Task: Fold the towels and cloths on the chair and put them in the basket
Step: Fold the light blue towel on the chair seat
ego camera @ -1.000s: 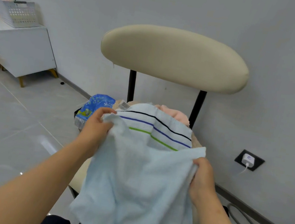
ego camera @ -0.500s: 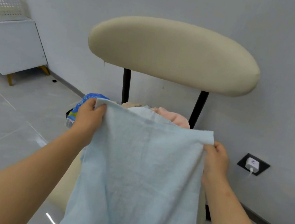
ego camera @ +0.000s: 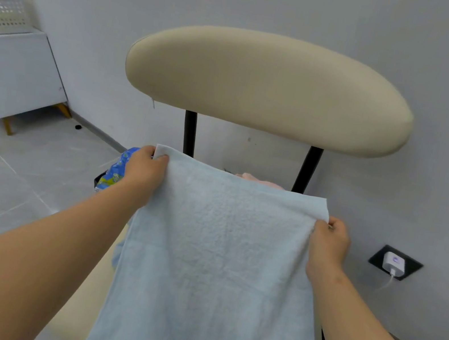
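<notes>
The pale blue terry towel [ego camera: 217, 273] is hanging in front of the cream padded chair [ego camera: 267, 87], its long axis running straight down and its top edge lying nearly level. The left hand [ego camera: 141, 176] is pinching the top left corner and the right hand [ego camera: 329, 242] the top right, each grip curled onto the cloth. A pink cloth [ego camera: 257, 179] is peeking out behind. The white perforated basket [ego camera: 1, 10] is sitting well apart, far left, on a white cabinet [ego camera: 15, 73].

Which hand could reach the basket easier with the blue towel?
Probably the left hand. It holds the towel corner nearer the basket, which sits far left on the white cabinet. The right hand is farther.
</notes>
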Available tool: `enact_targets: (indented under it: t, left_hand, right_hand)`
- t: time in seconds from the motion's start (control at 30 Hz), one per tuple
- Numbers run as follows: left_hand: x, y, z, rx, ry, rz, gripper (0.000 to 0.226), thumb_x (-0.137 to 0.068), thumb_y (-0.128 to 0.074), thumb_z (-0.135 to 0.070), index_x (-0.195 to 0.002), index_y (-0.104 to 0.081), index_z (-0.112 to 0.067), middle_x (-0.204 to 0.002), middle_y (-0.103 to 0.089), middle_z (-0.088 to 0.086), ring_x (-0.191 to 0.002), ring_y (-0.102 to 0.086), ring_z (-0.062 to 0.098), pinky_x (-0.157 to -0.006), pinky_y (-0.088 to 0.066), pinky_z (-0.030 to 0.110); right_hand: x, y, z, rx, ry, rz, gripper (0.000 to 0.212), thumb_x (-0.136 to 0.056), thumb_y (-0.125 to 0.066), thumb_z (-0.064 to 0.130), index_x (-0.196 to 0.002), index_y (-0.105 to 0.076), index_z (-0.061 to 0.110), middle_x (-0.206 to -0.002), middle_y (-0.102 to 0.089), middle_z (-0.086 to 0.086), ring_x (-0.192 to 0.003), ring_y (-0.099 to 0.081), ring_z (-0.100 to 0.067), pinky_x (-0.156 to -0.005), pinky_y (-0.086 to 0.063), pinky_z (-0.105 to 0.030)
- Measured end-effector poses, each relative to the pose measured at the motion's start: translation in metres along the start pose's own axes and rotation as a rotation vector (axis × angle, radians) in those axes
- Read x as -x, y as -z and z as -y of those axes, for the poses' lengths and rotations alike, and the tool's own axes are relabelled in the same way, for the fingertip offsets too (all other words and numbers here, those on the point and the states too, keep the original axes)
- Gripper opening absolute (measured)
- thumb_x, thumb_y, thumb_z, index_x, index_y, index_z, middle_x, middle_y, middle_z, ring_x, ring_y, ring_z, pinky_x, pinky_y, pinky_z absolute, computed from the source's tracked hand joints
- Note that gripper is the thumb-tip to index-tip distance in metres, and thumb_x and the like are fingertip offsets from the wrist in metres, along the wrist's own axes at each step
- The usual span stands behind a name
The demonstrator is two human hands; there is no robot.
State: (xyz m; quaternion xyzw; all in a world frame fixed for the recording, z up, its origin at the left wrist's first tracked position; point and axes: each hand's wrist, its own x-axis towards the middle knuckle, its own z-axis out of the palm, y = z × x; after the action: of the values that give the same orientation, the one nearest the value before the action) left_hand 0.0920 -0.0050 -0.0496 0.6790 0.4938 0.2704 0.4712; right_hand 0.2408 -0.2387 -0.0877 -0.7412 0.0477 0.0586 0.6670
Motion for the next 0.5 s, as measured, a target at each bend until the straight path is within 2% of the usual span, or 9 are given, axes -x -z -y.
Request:
enact_targets:
  t: [0.07, 0.1, 0.17, 0.2, 0.3, 0.4, 0.5]
  left_hand:
    - [0.0, -0.002, 0.004, -0.073, 0.002, -0.01, 0.031, -0.096, -0.043, -0.021, -0.124, -0.051, -0.01, -0.12, -0.056, 0.011, -0.096, -0.048, 0.023, -0.079, -0.037, 0.033]
    - [0.002, -0.002, 0.007, -0.12, -0.008, -0.026, 0.033, -0.095, -0.046, -0.02, -0.126, -0.048, -0.011, -0.123, -0.054, 0.011, -0.1, -0.05, 0.026, -0.082, -0.039, 0.034]
    - [0.008, 0.001, 0.015, -0.254, -0.1, -0.109, 0.044, -0.092, -0.052, -0.017, -0.134, -0.04, -0.012, -0.134, -0.046, 0.012, -0.117, -0.046, 0.03, -0.094, -0.038, 0.038]
    - [0.014, 0.003, 0.018, -0.317, -0.172, -0.156, 0.049, -0.09, -0.055, -0.015, -0.136, -0.039, -0.012, -0.137, -0.042, 0.012, -0.123, -0.041, 0.03, -0.099, -0.035, 0.039]
    - [0.042, 0.01, 0.031, -0.38, -0.333, -0.166, 0.044, -0.085, -0.06, -0.013, -0.127, -0.05, -0.012, -0.131, -0.043, 0.014, -0.121, -0.039, 0.031, -0.099, -0.035, 0.038]
    - [0.084, 0.018, 0.059, -0.425, -0.399, -0.089, 0.027, -0.082, -0.063, -0.008, -0.108, -0.063, -0.01, -0.114, -0.05, 0.013, -0.112, -0.044, 0.03, -0.087, -0.034, 0.031]
    - [0.125, 0.027, 0.092, -0.485, -0.473, -0.014, 0.016, -0.08, -0.065, -0.007, -0.094, -0.067, -0.013, -0.094, -0.053, 0.006, -0.097, -0.051, 0.026, -0.076, -0.034, 0.027]
  right_hand:
    - [-0.001, -0.002, -0.009, 0.102, -0.007, 0.057, 0.029, -0.088, -0.041, 0.002, -0.11, -0.056, 0.013, -0.091, -0.059, 0.0, -0.078, -0.051, -0.019, -0.061, -0.042, -0.027]
    - [-0.001, -0.002, -0.014, 0.165, -0.014, 0.1, 0.039, -0.088, -0.041, 0.003, -0.124, -0.051, 0.016, -0.107, -0.061, -0.002, -0.087, -0.054, -0.021, -0.071, -0.046, -0.029]
    - [0.001, 0.002, -0.023, 0.349, 0.016, 0.146, 0.055, -0.089, -0.044, 0.008, -0.141, -0.036, 0.023, -0.133, -0.052, -0.004, -0.113, -0.051, -0.026, -0.092, -0.045, -0.036]
    - [0.005, 0.005, -0.025, 0.45, 0.062, 0.138, 0.058, -0.089, -0.046, 0.011, -0.143, -0.033, 0.025, -0.138, -0.048, -0.004, -0.121, -0.046, -0.029, -0.098, -0.042, -0.04]
    - [0.028, 0.013, -0.031, 0.57, 0.21, 0.172, 0.049, -0.087, -0.051, 0.013, -0.135, -0.044, 0.021, -0.138, -0.047, -0.004, -0.123, -0.042, -0.03, -0.1, -0.039, -0.043]
    - [0.067, 0.025, -0.046, 0.627, 0.276, 0.258, 0.036, -0.086, -0.055, 0.012, -0.121, -0.055, 0.018, -0.13, -0.051, -0.003, -0.117, -0.046, -0.026, -0.096, -0.04, -0.037]
    - [0.113, 0.041, -0.065, 0.781, 0.372, 0.308, 0.027, -0.086, -0.055, 0.012, -0.111, -0.061, 0.019, -0.117, -0.057, -0.001, -0.11, -0.047, -0.023, -0.091, -0.037, -0.031]
